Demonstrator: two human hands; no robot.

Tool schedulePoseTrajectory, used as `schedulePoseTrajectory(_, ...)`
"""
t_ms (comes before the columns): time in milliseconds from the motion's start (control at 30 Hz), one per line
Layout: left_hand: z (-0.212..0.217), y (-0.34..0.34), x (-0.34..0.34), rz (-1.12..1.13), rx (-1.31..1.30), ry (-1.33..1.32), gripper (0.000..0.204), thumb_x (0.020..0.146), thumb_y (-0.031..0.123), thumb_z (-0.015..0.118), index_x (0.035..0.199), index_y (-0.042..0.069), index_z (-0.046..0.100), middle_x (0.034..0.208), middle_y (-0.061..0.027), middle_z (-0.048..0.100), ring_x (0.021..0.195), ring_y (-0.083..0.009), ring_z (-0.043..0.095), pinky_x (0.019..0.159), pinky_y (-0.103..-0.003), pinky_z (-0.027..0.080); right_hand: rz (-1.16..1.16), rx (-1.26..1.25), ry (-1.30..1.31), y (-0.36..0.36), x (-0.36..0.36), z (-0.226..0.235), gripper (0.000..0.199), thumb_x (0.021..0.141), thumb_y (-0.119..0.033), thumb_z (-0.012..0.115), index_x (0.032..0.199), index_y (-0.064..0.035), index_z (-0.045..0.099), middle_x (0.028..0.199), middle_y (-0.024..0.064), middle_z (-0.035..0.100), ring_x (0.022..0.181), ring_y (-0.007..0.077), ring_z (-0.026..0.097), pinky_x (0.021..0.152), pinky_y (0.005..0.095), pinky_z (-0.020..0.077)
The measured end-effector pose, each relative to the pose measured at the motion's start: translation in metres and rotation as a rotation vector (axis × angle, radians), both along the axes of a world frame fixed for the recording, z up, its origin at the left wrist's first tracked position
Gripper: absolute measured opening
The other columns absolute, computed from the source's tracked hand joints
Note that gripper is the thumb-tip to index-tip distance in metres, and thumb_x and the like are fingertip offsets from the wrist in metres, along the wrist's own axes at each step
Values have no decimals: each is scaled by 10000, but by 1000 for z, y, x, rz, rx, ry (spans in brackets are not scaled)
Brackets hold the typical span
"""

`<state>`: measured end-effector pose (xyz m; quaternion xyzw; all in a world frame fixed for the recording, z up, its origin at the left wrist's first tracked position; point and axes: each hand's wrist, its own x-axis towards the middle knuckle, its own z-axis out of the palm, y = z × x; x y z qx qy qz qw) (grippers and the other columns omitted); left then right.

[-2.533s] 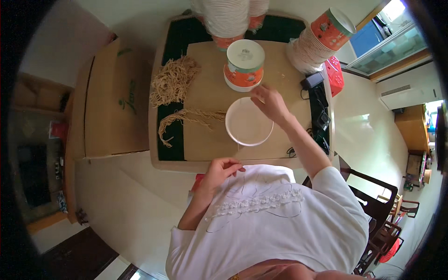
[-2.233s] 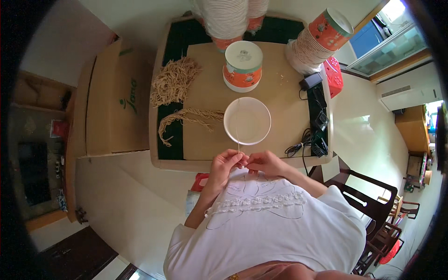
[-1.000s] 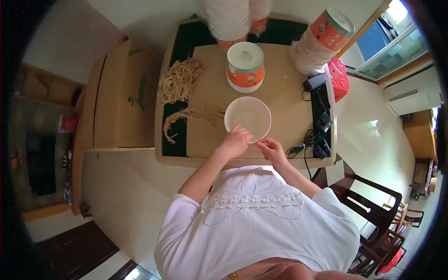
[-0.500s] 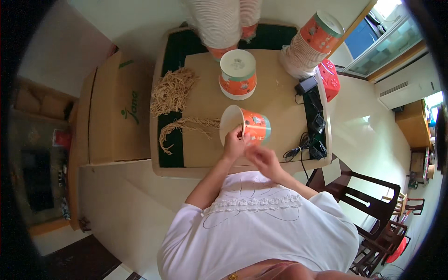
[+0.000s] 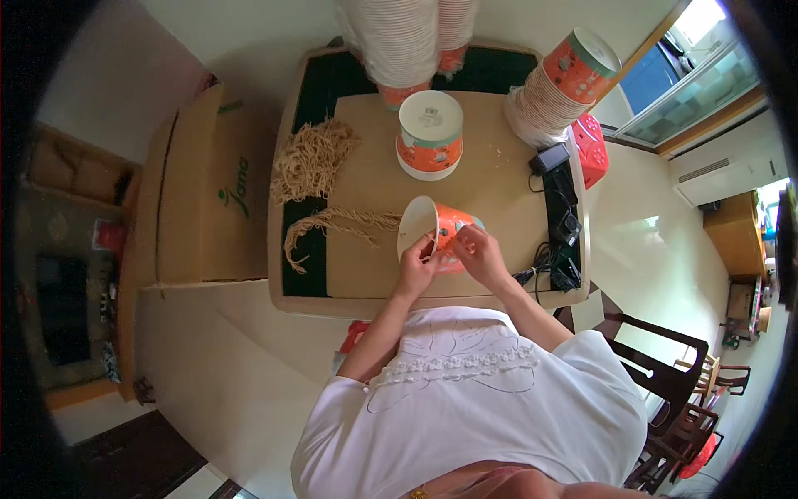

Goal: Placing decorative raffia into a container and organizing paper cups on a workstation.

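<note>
An orange paper bucket (image 5: 450,221) with a white inside lies tilted on its side, its mouth toward the left. My left hand (image 5: 418,268) grips the near part of its rim, thumb and fingers pinched on the paper wall. My right hand (image 5: 482,254) is at the bucket's outer side, fingertips pressed together; whatever they hold is too small to make out. Left of the bucket's mouth lies a bunch of twisted tan paper cords (image 5: 341,219). Farther back, an upside-down orange bucket (image 5: 431,154) stands over another white rim.
A loose heap of tan cords (image 5: 314,162) lies at the far left on the cardboard-covered table (image 5: 357,279). Tall wrapped bucket stacks (image 5: 397,41) stand at the back, another leaning stack (image 5: 555,91) at the right. Black adapters and cables (image 5: 568,224) line the right edge. A large carton (image 5: 220,241) stands left.
My right hand has risen from near the bucket's lower edge to its outer side, and its fingers have drawn together. My left hand keeps its grip on the rim.
</note>
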<state>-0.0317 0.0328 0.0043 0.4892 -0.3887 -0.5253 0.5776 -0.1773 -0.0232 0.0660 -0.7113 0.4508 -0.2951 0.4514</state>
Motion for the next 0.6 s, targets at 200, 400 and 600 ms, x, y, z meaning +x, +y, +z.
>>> schedulePoseTrajectory(200, 19, 4, 14, -53, 215, 306, 396, 865, -35, 457, 1251, 23, 523, 1040, -31, 630, 907, -105, 596, 826, -225, 470, 51, -41, 26, -4, 0, 1, 61, 786, -71, 619, 806, -14, 617, 800, 102, 571, 686, 190, 566, 630, 304, 463)
schedulePoseTrajectory(400, 0, -1, 12, -89, 64, 35, 345, 870, -23, 458, 1192, 27, 572, 1015, -10, 628, 877, -80, 571, 785, -215, 465, 95, -81, 63, -7, -2, 1, 111, 777, -117, 642, 854, -37, 645, 824, 131, 578, 698, 269, 589, 625, 354, 476)
schedulePoseTrajectory(600, 20, -3, 7, -48, 15, -209, 273, 852, -12, 541, 1115, 14, 609, 894, -13, 651, 789, -78, 582, 714, -231, 483, 107, -107, 85, -10, -5, 0, 116, 770, -128, 650, 856, -50, 652, 818, 131, 586, 723, 282, 607, 644, 359, 491)
